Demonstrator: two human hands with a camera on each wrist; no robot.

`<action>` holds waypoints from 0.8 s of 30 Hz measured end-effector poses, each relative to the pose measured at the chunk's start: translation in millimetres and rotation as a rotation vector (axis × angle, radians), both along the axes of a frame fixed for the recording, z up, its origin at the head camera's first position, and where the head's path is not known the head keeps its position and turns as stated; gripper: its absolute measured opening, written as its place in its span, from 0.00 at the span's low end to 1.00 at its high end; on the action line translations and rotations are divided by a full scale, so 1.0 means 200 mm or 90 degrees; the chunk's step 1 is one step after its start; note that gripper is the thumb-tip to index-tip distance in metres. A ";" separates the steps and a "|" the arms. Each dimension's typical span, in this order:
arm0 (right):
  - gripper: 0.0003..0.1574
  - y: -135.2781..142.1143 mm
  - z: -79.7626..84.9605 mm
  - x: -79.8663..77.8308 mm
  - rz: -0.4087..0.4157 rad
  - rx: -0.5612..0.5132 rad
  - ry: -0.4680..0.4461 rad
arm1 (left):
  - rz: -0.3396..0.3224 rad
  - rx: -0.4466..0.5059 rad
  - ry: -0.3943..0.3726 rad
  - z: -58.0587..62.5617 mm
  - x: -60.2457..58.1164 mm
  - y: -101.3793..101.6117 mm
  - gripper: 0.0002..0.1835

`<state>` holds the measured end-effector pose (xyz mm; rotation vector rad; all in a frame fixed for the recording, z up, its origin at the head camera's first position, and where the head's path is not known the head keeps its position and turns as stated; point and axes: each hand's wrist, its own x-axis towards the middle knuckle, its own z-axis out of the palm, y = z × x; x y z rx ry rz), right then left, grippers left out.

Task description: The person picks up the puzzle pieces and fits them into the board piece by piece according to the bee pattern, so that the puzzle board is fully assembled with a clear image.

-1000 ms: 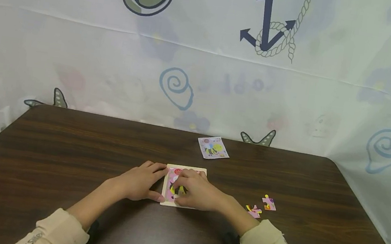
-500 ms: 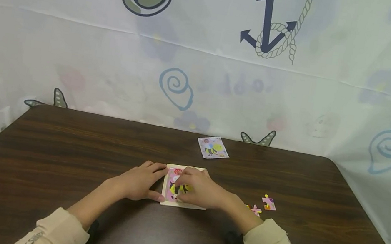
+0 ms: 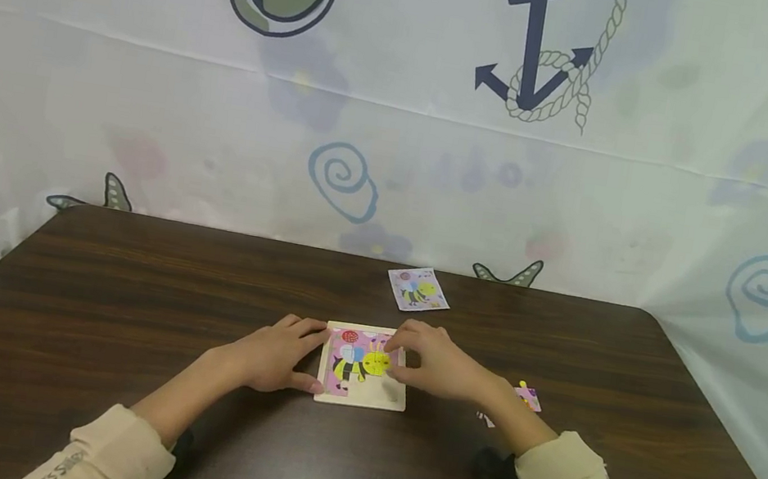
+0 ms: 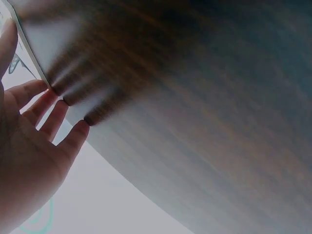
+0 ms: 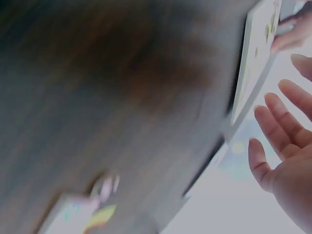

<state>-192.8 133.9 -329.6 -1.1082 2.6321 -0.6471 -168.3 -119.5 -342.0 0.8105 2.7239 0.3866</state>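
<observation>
A wooden puzzle tray lies flat at mid-table, its bee picture fitted together except for a bare strip of wood at the lower right. My left hand rests along the tray's left edge, thumb at the near corner and fingertips at the far one; in the left wrist view its fingers are extended against the edge. Over the tray's right edge is my right hand, holding nothing, with its fingers spread and loosely bent in the right wrist view.
A bee picture card lies beyond the tray. To the right sits a loose puzzle piece, partly covered by the right forearm; another puzzle piece barely shows beneath that arm. A printed cloth hangs behind the table.
My right hand has lifted off the puzzle and moved right, uncovering the bee's head and the bare wood. The left hand stays at the tray's edge.
</observation>
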 end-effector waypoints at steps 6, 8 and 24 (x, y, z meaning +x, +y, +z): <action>0.15 0.16 0.01 -0.03 -0.014 -0.009 0.018 | 0.003 0.003 0.009 0.00 0.00 0.00 0.35; 0.16 0.21 0.02 -0.04 -0.019 -0.007 0.016 | 0.001 0.001 0.012 -0.01 0.00 0.00 0.34; 0.11 0.62 -0.03 0.06 -0.037 0.026 -0.040 | 0.007 0.004 0.032 -0.03 0.03 0.00 0.35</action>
